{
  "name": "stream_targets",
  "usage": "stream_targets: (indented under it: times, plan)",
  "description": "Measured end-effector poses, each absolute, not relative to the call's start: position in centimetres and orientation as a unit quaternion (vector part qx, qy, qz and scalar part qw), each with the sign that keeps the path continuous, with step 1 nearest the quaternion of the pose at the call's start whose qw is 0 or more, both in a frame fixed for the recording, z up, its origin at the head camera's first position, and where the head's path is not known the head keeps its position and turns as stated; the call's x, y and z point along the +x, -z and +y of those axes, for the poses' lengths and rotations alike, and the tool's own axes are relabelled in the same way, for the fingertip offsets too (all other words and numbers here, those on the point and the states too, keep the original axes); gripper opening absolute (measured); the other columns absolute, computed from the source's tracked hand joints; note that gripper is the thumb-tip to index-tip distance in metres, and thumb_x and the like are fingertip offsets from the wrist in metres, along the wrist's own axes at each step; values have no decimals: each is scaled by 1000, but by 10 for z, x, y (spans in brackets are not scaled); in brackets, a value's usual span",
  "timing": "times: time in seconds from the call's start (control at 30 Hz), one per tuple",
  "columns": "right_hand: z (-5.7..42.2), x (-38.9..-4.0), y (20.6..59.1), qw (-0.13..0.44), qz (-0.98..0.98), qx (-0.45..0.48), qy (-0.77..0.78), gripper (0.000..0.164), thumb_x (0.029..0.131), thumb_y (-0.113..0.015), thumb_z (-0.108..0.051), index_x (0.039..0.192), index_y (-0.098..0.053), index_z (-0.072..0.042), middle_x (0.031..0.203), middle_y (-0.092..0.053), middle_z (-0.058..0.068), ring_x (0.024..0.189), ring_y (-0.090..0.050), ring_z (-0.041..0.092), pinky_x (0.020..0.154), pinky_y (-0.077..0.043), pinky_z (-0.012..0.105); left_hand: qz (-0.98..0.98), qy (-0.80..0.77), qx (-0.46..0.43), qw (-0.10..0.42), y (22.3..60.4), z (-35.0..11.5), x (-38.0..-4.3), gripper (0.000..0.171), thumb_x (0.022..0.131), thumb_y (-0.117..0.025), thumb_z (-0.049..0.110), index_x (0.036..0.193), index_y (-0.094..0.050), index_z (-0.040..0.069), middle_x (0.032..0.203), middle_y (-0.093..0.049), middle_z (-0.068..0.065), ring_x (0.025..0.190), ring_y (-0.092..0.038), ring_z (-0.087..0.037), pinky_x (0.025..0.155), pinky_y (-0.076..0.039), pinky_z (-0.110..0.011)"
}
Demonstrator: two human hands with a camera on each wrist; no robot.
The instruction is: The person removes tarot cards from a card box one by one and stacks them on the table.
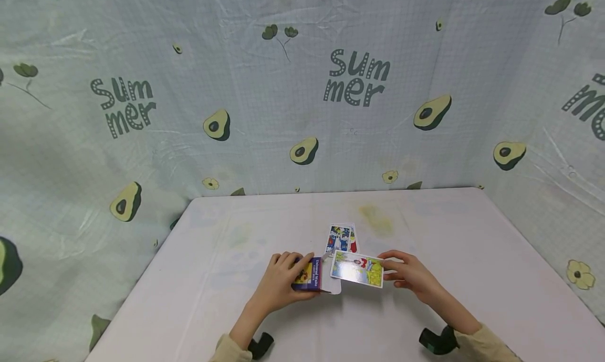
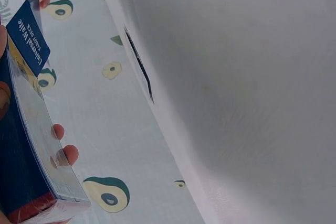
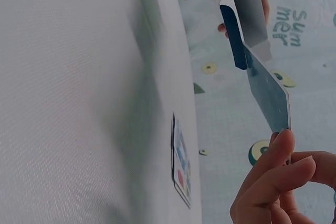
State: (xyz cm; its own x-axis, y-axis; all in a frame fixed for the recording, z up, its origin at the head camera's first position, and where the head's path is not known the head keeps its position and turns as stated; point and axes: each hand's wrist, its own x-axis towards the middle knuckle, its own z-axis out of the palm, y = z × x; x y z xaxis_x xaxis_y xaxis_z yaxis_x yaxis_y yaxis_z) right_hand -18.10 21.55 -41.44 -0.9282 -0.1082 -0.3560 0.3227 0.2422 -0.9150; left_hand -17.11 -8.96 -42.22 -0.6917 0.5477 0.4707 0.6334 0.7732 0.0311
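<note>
My left hand [image 1: 283,279] grips a blue tarot deck box [image 1: 309,273], its flap open toward the right. "Universal Waite Tarot Deck" is printed on the box flap in the left wrist view. A tarot card [image 1: 357,268] with a yellow and red picture is pinched at its right end by my right hand [image 1: 410,272]. In the right wrist view the card's other end lies right at the mouth of the box [image 3: 252,17], above the table. Several picture cards [image 1: 341,238] lie overlapping on the table just behind the card and box.
The white-covered table [image 1: 212,236] reaches back to a hanging sheet [image 1: 255,89] printed with avocados and "summer". Dark straps, a left one [image 1: 261,345] and a right one [image 1: 438,341], sit at the wrists. A yellowish stain [image 1: 376,219] marks the cloth behind the cards.
</note>
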Motion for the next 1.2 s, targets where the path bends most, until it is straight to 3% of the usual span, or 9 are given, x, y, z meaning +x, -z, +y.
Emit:
stream_targets:
  times: [0.43, 0.77, 1.0, 1.2]
  plan:
    - [223, -183, 416, 197, 719, 60, 664, 40, 89, -51, -31, 116, -48, -2, 91, -63, -3, 74, -63, 8, 55, -45, 18, -921, 96, -316, 206, 421, -91, -169, 78, 63, -69, 58, 129, -47, 23, 104, -55, 2, 93, -51, -14, 83, -38, -35]
    - [224, -190, 421, 179, 683, 83, 703, 44, 90, -50, -30, 120, -42, 1, 90, -61, -3, 76, -64, 6, 57, -47, 16, -920, 96, -316, 210, 423, -95, -169, 79, 63, -69, 59, 129, -47, 22, 103, -55, 1, 91, -50, -13, 82, -38, -34]
    - [221, -196, 422, 171, 647, 96, 737, 36, 91, -50, -26, 115, -44, 0, 91, -59, -2, 76, -64, 5, 59, -48, 14, -922, 99, -312, 204, 423, -98, -168, 78, 63, -69, 58, 129, -47, 22, 104, -55, 1, 93, -50, -14, 83, -38, -34]
    - [220, -205, 425, 169, 626, 112, 753, 49, 90, -52, -20, 129, -37, 5, 90, -59, -5, 79, -63, 4, 61, -48, 13, -924, 93, -307, 207, 425, -102, -168, 78, 63, -69, 59, 129, -48, 22, 104, -55, 1, 93, -51, -14, 83, -39, -34]
